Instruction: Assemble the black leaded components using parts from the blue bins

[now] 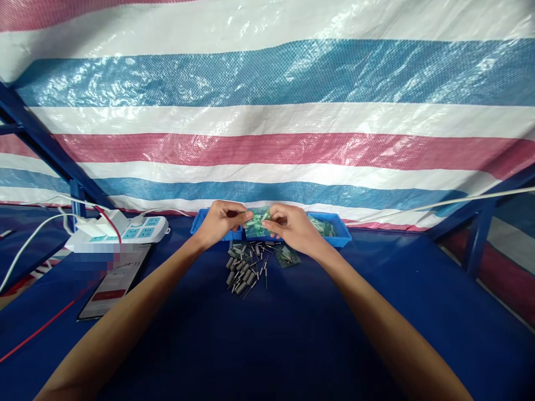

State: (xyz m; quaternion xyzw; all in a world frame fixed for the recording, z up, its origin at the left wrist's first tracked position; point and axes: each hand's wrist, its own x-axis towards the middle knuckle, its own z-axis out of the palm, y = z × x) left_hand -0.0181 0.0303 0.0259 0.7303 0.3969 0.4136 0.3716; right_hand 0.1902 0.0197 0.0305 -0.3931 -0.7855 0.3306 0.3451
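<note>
A small clear greenish plastic bag (256, 224) is stretched between my two hands, above the front edge of a blue tray. My left hand (223, 221) pinches its left side between thumb and fingers. On the right side, my right hand (291, 224) grips the bag the same way. What the bag contains is too small to make out. Below the hands lies a loose pile of grey cylinders and thin metal pins, which look like rivets (242, 272). Just right of the pile, another small clear bag (288, 257) with small pieces in it rests on the table.
The blue tray (340, 239) stands at the table's back, with more bags (321, 227) in its right part. A power strip (146, 227) with plugs and cables, and a phone (119, 281), lie on the left. Behind hangs a striped tarp (267, 149) on a blue frame.
</note>
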